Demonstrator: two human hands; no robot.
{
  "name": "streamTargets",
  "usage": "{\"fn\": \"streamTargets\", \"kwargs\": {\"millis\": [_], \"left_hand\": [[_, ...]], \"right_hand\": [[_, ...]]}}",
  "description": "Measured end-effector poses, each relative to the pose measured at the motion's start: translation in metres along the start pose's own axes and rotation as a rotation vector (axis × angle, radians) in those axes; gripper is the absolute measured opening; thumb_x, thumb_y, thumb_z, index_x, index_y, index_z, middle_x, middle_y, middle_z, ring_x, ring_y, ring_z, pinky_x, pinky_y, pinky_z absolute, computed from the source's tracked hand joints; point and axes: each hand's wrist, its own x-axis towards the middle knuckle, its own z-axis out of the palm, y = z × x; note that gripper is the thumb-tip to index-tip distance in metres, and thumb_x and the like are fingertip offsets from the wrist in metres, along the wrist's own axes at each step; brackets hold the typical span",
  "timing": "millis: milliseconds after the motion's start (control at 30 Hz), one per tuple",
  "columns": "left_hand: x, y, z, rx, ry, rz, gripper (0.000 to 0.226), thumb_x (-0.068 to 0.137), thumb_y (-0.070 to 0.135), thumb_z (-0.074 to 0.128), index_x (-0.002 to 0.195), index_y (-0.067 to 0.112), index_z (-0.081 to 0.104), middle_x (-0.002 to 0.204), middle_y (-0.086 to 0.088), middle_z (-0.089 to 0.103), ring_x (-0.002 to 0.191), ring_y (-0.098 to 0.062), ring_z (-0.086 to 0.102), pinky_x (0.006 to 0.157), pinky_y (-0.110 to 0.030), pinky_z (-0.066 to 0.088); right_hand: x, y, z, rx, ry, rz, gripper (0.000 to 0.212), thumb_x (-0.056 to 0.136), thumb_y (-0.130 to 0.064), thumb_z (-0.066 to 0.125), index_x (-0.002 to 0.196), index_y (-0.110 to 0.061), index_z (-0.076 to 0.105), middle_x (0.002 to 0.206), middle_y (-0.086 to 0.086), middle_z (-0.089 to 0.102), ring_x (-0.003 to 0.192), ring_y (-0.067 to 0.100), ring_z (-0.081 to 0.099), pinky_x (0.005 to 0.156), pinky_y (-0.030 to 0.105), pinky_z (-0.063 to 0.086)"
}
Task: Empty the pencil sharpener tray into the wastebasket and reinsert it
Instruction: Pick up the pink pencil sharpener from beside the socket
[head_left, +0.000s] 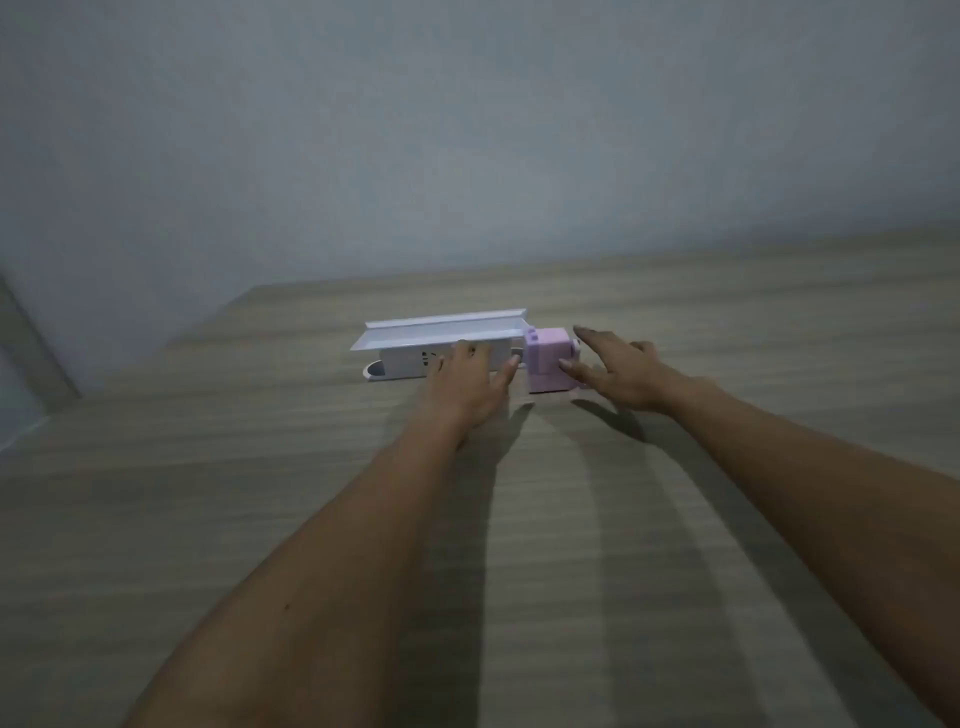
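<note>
A small lilac pencil sharpener (546, 364) stands on the wooden table (260, 519) near its far edge. My left hand (467, 384) hovers just left of it, fingers spread, in front of a white box. My right hand (618, 371) is at the sharpener's right side, fingers apart, with the fingertips close to or touching its side where a small crank shows. Neither hand holds anything. The tray is not distinguishable, and no wastebasket is in view.
A long white rectangular box with an open lid (441, 343) lies left of the sharpener, touching or nearly touching it. A pale wall (467, 130) rises behind the table. The table's left edge (130, 374) runs diagonally at the left.
</note>
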Motion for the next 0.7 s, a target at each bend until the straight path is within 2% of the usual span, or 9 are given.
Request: {"fn": "streamTargets", "kwargs": {"millis": [167, 367, 533, 700], "left_hand": [[0.010, 0.001, 0.007, -0.146, -0.012, 0.017, 0.062, 0.104, 0.050, 0.038, 0.153, 0.011, 0.043, 0.154, -0.015, 0.046, 0.141, -0.032, 0.046, 0.114, -0.046, 0.041], [0.029, 0.016, 0.021, -0.383, -0.090, 0.105, 0.049, 0.098, 0.023, 0.062, 0.145, 0.011, 0.054, 0.144, -0.012, 0.060, 0.133, -0.025, 0.056, 0.099, -0.025, 0.045], [0.036, 0.021, 0.030, -0.517, -0.057, 0.003, 0.045, 0.098, 0.007, 0.060, 0.142, 0.003, 0.056, 0.136, -0.017, 0.066, 0.127, -0.030, 0.062, 0.107, -0.043, 0.049], [0.026, 0.020, 0.024, -0.551, -0.034, -0.016, 0.045, 0.096, 0.005, 0.063, 0.140, 0.004, 0.058, 0.134, -0.016, 0.067, 0.126, -0.030, 0.063, 0.107, -0.046, 0.050]], "right_hand": [[0.004, -0.002, 0.002, 0.094, 0.033, 0.023, 0.073, 0.100, -0.058, 0.039, 0.160, -0.019, 0.023, 0.165, 0.006, 0.030, 0.150, 0.024, 0.031, 0.117, 0.046, 0.018], [0.015, -0.003, 0.006, 0.147, 0.046, -0.019, 0.062, 0.101, -0.045, 0.050, 0.155, -0.019, 0.034, 0.159, 0.006, 0.043, 0.145, 0.025, 0.040, 0.115, 0.047, 0.023], [0.016, 0.002, 0.003, 0.210, 0.058, -0.074, 0.050, 0.100, -0.032, 0.058, 0.147, -0.020, 0.047, 0.149, 0.003, 0.055, 0.138, 0.027, 0.049, 0.113, 0.053, 0.033], [0.006, -0.007, -0.006, 0.232, 0.075, -0.095, 0.046, 0.098, -0.027, 0.063, 0.141, -0.017, 0.054, 0.143, 0.002, 0.060, 0.132, 0.026, 0.055, 0.112, 0.052, 0.034]]}}
